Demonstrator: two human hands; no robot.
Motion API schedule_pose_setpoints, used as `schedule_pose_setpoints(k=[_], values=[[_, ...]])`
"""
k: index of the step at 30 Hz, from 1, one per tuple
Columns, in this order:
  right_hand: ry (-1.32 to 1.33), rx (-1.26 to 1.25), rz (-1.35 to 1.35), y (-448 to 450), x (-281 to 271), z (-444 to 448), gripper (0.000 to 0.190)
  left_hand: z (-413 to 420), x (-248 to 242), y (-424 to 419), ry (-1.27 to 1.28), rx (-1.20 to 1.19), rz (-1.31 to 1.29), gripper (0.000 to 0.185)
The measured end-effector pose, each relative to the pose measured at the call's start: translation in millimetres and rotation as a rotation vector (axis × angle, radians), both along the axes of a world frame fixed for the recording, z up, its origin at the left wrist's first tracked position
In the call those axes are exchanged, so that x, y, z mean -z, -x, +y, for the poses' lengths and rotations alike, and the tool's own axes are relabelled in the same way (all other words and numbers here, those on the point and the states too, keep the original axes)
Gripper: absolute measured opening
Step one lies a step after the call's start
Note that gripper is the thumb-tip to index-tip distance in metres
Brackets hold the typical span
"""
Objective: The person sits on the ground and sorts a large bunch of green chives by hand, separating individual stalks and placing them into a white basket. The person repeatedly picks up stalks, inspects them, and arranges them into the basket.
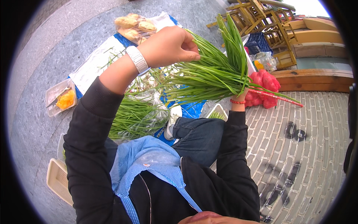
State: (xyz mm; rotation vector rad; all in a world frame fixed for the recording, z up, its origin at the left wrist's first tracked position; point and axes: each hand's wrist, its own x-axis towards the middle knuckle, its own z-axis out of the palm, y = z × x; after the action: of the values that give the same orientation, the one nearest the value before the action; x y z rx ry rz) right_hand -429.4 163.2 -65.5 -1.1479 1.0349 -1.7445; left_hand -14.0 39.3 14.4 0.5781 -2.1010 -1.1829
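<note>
My right hand, with a red bead bracelet at the wrist, grips a large bunch of garlic chives. Leaves partly hide this hand. The long leaves are folded over above it and the stalk ends point left. A narrow red patterned strip sticks out rightward beside it. My left hand, wearing a white watch, is at the upper stalk ends with thumb and fingers bent close together; whether a stalk is pinched there cannot be told. Below lies a pile of chives on clear plastic.
Trimmings lie on a white-and-blue sheet. A plastic tray holds scissors and an orange item; bagged potatoes lie beyond. Right are a red mesh sack, a blue crate and stacked wooden chairs. A beige basket stands lower left.
</note>
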Motion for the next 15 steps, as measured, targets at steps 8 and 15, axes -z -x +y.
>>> schedule_pose_setpoints(k=[8, 15], values=[[-0.027, 0.149, 0.217, -4.5, -0.9, 0.9, 0.033, -15.4, 7.0, -10.3, 0.315, -0.248, -0.058, 0.021], [-0.047, 0.221, 0.080, -1.3, -2.9, 3.6, 0.031, -13.0, -26.8, -26.0, 0.082, -0.168, -0.168, 0.039]])
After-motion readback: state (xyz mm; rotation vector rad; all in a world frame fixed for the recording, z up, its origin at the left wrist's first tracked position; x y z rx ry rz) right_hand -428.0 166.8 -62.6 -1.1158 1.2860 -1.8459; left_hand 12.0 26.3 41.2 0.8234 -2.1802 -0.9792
